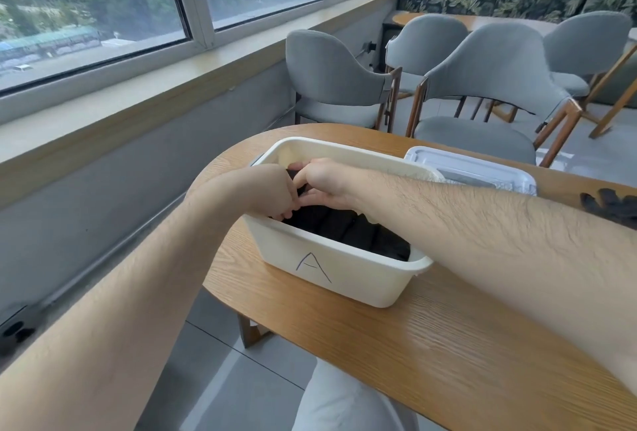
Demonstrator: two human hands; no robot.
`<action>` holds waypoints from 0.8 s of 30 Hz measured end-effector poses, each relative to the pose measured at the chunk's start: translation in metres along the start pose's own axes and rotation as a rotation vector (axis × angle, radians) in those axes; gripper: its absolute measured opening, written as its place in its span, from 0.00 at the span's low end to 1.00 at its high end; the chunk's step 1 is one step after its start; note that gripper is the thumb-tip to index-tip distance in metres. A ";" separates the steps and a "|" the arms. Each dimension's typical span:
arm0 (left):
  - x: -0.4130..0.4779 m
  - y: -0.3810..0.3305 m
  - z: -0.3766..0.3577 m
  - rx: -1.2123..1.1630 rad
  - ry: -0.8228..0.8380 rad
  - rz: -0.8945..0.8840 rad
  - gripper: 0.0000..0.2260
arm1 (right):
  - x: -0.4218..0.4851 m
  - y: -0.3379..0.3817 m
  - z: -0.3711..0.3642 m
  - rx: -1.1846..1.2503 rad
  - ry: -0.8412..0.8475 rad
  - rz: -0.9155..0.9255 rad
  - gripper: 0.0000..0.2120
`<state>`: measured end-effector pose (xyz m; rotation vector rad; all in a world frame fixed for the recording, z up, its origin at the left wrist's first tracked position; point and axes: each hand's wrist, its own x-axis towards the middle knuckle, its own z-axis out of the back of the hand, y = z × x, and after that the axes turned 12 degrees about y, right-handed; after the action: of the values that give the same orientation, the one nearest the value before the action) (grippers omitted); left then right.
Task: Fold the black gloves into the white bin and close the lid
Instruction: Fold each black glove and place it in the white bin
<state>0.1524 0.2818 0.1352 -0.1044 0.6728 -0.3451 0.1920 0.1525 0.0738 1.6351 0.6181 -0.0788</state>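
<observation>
A white bin [331, 275] marked with the letter A stands on the wooden table [431, 344]. Folded black gloves [358, 232] lie packed in a row inside it. Both of my hands reach into the bin's far left end. My left hand [272, 191] and my right hand [324, 182] meet there, fingers curled round a black glove [299, 178] that shows only as a dark strip between them. The grey-white lid [479, 168] lies flat on the table just behind the bin. More black gloves [610, 206] lie loose at the table's right edge.
Several grey upholstered chairs [482, 86] with wooden legs stand beyond the table. A window sill [138, 96] and wall run along the left. The table's rounded left end hangs over the tiled floor [220, 379].
</observation>
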 end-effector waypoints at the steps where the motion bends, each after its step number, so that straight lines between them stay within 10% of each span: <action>1: 0.002 0.000 0.000 0.040 0.012 0.009 0.11 | -0.001 0.000 0.000 0.011 0.009 0.009 0.28; 16: 0.024 0.012 0.000 0.323 0.004 0.165 0.15 | 0.016 -0.017 0.003 -0.370 -0.005 -0.025 0.20; 24: 0.041 0.010 -0.002 0.470 0.181 0.203 0.10 | 0.011 -0.019 0.005 -1.453 -0.237 0.117 0.11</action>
<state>0.1842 0.2767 0.1074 0.4448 0.7576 -0.3114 0.1945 0.1523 0.0516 0.2350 0.2338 0.2228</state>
